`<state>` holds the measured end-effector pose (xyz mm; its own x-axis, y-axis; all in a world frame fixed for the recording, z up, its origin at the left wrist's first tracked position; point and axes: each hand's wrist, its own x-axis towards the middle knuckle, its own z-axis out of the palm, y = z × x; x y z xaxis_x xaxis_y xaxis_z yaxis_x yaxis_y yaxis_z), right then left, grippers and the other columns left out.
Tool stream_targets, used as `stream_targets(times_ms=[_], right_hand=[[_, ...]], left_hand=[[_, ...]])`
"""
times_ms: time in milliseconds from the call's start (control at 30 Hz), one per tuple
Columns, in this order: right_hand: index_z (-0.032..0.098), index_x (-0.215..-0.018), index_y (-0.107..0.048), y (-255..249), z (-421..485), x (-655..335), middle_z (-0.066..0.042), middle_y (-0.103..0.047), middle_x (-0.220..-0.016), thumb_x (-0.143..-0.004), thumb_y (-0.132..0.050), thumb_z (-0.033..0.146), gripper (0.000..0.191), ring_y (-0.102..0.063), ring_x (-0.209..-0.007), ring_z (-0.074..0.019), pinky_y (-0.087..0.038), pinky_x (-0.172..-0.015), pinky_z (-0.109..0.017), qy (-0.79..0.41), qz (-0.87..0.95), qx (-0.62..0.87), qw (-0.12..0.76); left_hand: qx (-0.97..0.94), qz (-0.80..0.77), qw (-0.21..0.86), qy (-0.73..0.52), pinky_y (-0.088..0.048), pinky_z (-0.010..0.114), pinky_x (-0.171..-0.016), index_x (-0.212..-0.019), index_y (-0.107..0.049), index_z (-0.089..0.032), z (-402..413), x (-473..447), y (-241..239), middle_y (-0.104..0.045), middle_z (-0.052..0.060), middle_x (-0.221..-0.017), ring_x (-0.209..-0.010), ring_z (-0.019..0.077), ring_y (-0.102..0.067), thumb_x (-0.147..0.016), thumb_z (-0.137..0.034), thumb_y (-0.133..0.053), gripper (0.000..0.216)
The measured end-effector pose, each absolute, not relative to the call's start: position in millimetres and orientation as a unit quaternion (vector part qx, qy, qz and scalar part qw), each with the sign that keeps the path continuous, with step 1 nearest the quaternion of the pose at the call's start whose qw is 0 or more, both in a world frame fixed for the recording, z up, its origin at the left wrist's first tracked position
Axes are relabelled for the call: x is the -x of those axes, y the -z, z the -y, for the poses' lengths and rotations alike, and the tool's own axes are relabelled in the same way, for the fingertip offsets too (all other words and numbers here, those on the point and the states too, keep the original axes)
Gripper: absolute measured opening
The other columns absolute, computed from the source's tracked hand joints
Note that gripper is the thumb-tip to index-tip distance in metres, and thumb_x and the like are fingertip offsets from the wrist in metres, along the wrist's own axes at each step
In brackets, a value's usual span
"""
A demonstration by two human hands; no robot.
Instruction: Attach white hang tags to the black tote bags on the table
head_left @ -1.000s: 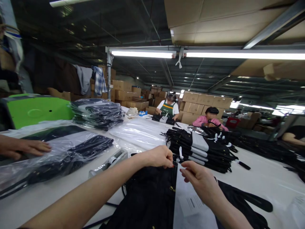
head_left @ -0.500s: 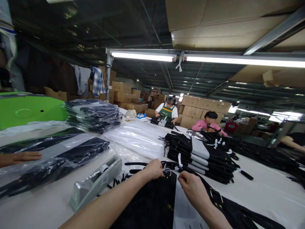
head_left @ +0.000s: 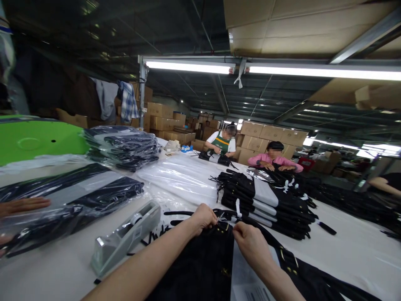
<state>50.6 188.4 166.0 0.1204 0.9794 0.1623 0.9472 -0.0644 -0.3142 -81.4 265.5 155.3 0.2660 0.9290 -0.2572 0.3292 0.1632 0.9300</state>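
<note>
In front of me lies a folded black fabric item [head_left: 194,267] with straps, brass eyelets and a brass buckle [head_left: 288,258]. A white printed sheet [head_left: 247,280] lies along it. My left hand [head_left: 204,218] is closed at the item's top edge, pinching a thin white string [head_left: 222,218]. Just right of the string, my right hand [head_left: 250,239] is closed in a pinch above the sheet; what its fingertips hold is too small to make out. A white notched plastic tie [head_left: 238,207] stands up behind my hands.
Left of my arm is a tape dispenser [head_left: 127,236]. Beyond lie clear plastic bags [head_left: 181,177] and stacked black items [head_left: 263,205]. Another person's hand [head_left: 26,206] rests on a bagged item [head_left: 78,205] at left. Two co-workers sit or stand across the table.
Both of my hands stay closed near the string and have shifted only slightly. Across the table, the person in pink has lowered their hands onto the black material.
</note>
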Motion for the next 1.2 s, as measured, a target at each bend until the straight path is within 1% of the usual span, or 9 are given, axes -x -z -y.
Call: stream_targets(times_ms=[133, 267, 467, 633, 767, 900, 1033, 1133, 1200], right_hand=[[0.019, -0.064, -0.060, -163.9, -194.8, -48.0, -0.003, -0.063, -0.066, -0.076, -0.042, 0.013, 0.023, -0.057, -0.065, -0.0164, -0.031, -0.057, -0.024, -0.088, 0.660, 0.716, 0.208], [0.018, -0.058, -0.058, -164.3, -198.1, -50.4, -0.002, -0.060, -0.059, -0.073, -0.041, 0.014, 0.023, -0.054, -0.059, -0.0150, -0.032, -0.054, -0.024, -0.126, 0.637, 0.720, 0.243], [0.017, -0.055, -0.057, -160.6, -195.7, -56.0, 0.000, -0.055, -0.047, -0.067, -0.042, 0.016, 0.019, -0.047, -0.046, -0.0114, -0.031, -0.047, -0.022, -0.213, 0.598, 0.717, 0.287], [0.017, -0.053, -0.054, -152.4, -196.1, -55.8, 0.002, -0.050, -0.042, -0.064, -0.044, 0.020, 0.015, -0.035, -0.034, -0.0072, -0.023, -0.037, -0.020, -0.313, 0.523, 0.708, 0.356], [0.016, -0.052, -0.053, -154.5, -191.3, -52.6, 0.004, -0.046, -0.039, -0.060, -0.047, 0.019, 0.011, -0.032, -0.032, -0.0054, -0.019, -0.035, -0.020, -0.371, 0.447, 0.713, 0.392], [0.016, -0.051, -0.051, -152.3, -192.8, -47.8, 0.003, -0.046, -0.038, -0.056, -0.047, 0.021, 0.009, -0.030, -0.030, -0.0049, -0.017, -0.034, -0.019, -0.411, 0.427, 0.695, 0.408], [0.017, -0.046, -0.049, -141.1, -209.7, -42.0, 0.003, -0.045, -0.034, -0.053, -0.045, 0.021, 0.009, -0.028, -0.027, -0.0050, -0.013, -0.033, -0.020, -0.416, 0.446, 0.686, 0.396], [0.018, -0.043, -0.047, -133.4, -222.8, -37.2, 0.003, -0.044, -0.032, -0.052, -0.044, 0.021, 0.009, -0.028, -0.026, -0.0050, -0.014, -0.033, -0.020, -0.392, 0.474, 0.687, 0.387], [0.018, -0.045, -0.047, -129.5, -225.9, -35.7, 0.003, -0.044, -0.032, -0.051, -0.045, 0.021, 0.007, -0.028, -0.026, -0.0052, -0.015, -0.033, -0.020, -0.379, 0.484, 0.688, 0.385]], left_hand=[[-0.599, -0.493, 0.573, -0.266, -0.022, 0.020, -0.039, -0.058, -0.062, -0.011, -266.4, 86.3, -155.3, -0.045, -0.006, -0.038, -0.035, 0.0051, -0.034, -0.049, 0.007, -0.043, 0.027], [-0.611, -0.462, 0.586, -0.265, -0.021, 0.020, -0.038, -0.066, -0.065, -0.011, -267.5, 89.9, -152.8, -0.047, -0.006, -0.041, -0.035, 0.0044, -0.033, -0.047, 0.007, -0.040, 0.036], [-0.611, -0.452, 0.587, -0.280, -0.023, 0.018, -0.038, -0.066, -0.065, -0.011, -267.9, 89.7, -149.8, -0.047, -0.007, -0.042, -0.036, 0.0042, -0.034, -0.049, 0.007, -0.043, 0.034], [-0.605, -0.445, 0.595, -0.285, -0.027, 0.017, -0.038, -0.069, -0.066, -0.012, -266.9, 91.3, -149.5, -0.047, -0.007, -0.041, -0.035, 0.0046, -0.037, -0.051, 0.006, -0.044, 0.034], [-0.601, -0.435, 0.609, -0.280, -0.026, 0.017, -0.037, -0.070, -0.066, -0.011, -267.6, 92.3, -148.0, -0.050, -0.006, -0.045, -0.034, 0.0041, -0.039, -0.052, 0.005, -0.044, 0.033], [-0.607, -0.433, 0.601, -0.288, -0.028, 0.017, -0.037, -0.072, -0.066, -0.010, -266.6, 91.5, -147.4, -0.052, -0.005, -0.050, -0.034, 0.0033, -0.038, -0.052, 0.005, -0.044, 0.033], [-0.629, -0.447, 0.565, -0.292, -0.030, 0.017, -0.039, -0.078, -0.067, -0.010, -267.1, 88.9, -143.2, -0.053, -0.005, -0.053, -0.037, 0.0037, -0.037, -0.053, 0.004, -0.046, 0.035], [-0.714, -0.471, 0.451, -0.253, -0.035, 0.017, -0.043, -0.084, -0.068, -0.013, -271.3, 87.2, -137.7, -0.059, -0.003, -0.058, -0.044, 0.0069, -0.044, -0.057, 0.000, -0.049, 0.036], [-0.766, -0.487, 0.358, -0.219, -0.040, 0.020, -0.051, -0.081, -0.070, -0.015, -272.8, 87.7, -135.9, -0.064, 0.000, -0.063, -0.054, 0.0114, -0.053, -0.057, -0.002, -0.051, 0.033]])
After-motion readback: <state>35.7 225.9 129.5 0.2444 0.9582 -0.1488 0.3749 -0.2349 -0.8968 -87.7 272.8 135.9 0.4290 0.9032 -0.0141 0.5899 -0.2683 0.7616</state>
